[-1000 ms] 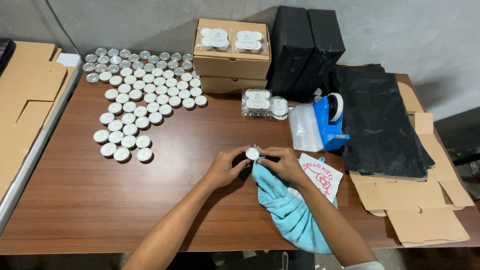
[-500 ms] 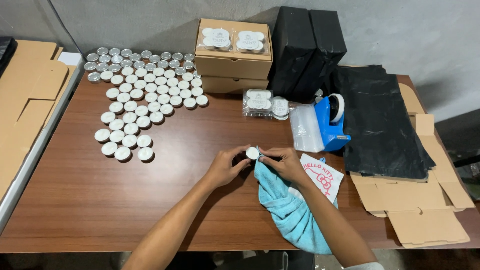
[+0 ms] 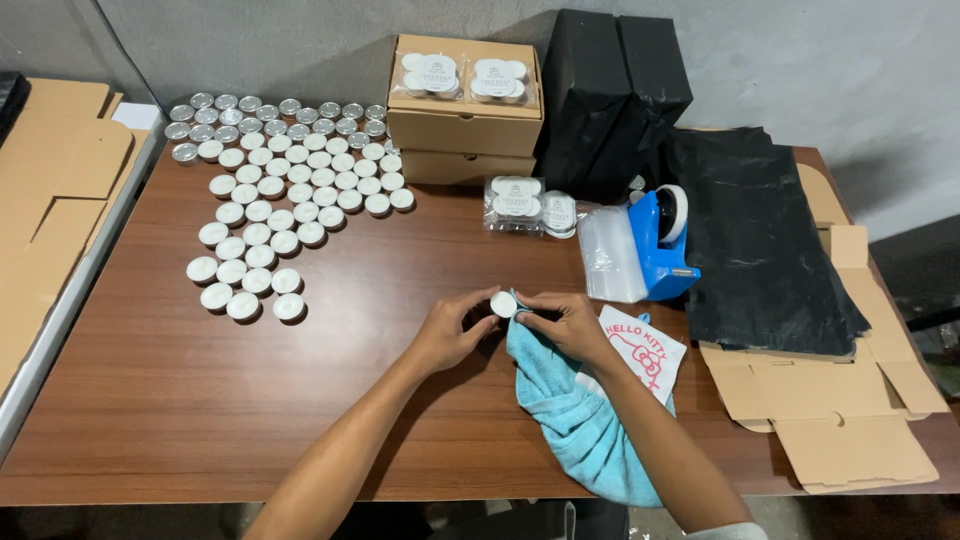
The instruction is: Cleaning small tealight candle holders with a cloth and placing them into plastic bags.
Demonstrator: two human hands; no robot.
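A small white tealight candle (image 3: 503, 303) in a metal cup is pinched between the fingertips of my left hand (image 3: 450, 331) and my right hand (image 3: 567, 325), just above the brown table (image 3: 150, 400). My right hand also rests on a light blue cloth (image 3: 580, 415) that trails toward the table's near edge. Several more tealights (image 3: 285, 190) lie in rows at the far left of the table.
Two stacked cardboard boxes (image 3: 465, 120) with candle packs on top stand at the back. Wrapped candle packs (image 3: 528, 205), clear bags (image 3: 612, 255), a blue tape dispenser (image 3: 665, 245), black bags (image 3: 760, 240), a white sticker sheet (image 3: 645, 350) and flat cardboard (image 3: 840, 420) fill the right side.
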